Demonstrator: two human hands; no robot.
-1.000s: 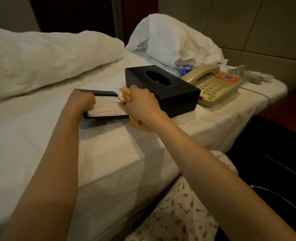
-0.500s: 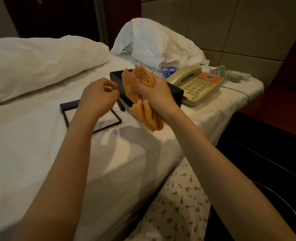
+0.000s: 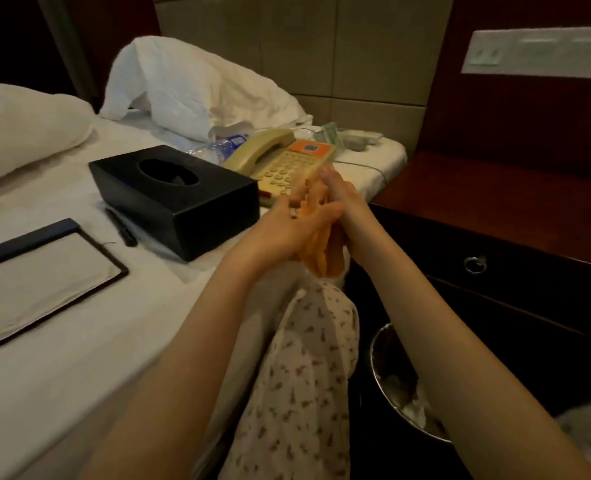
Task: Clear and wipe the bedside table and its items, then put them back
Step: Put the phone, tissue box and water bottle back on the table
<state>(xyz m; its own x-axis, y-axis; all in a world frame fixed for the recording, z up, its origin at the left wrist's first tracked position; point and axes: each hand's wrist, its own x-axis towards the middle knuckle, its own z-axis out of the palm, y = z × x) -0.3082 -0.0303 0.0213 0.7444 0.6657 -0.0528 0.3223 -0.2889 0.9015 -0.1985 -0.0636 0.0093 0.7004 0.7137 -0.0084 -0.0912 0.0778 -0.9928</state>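
Note:
An orange cloth (image 3: 323,251) hangs bunched between my two hands above the bed's edge. My right hand (image 3: 343,203) grips it from the right and my left hand (image 3: 284,226) holds it from the left, thumb laid across it. The items lie on the white bed: a black tissue box (image 3: 173,199), a beige telephone (image 3: 277,161) with an orange panel, a black-framed notepad holder (image 3: 41,282), a dark pen (image 3: 122,226) and a water bottle (image 3: 219,149). The dark wooden bedside table (image 3: 495,188) stands to the right, its top bare.
A small tray (image 3: 360,140) sits at the bed's far corner and a crumpled white pillowcase (image 3: 190,88) lies behind the phone. The table's drawer has a ring pull (image 3: 475,265). A metal bin (image 3: 399,386) with white waste stands below my right forearm.
My left hand left the notepad and joined my right hand on the orange cloth. Both hands shifted right, toward the bedside table, and my view turned that way.

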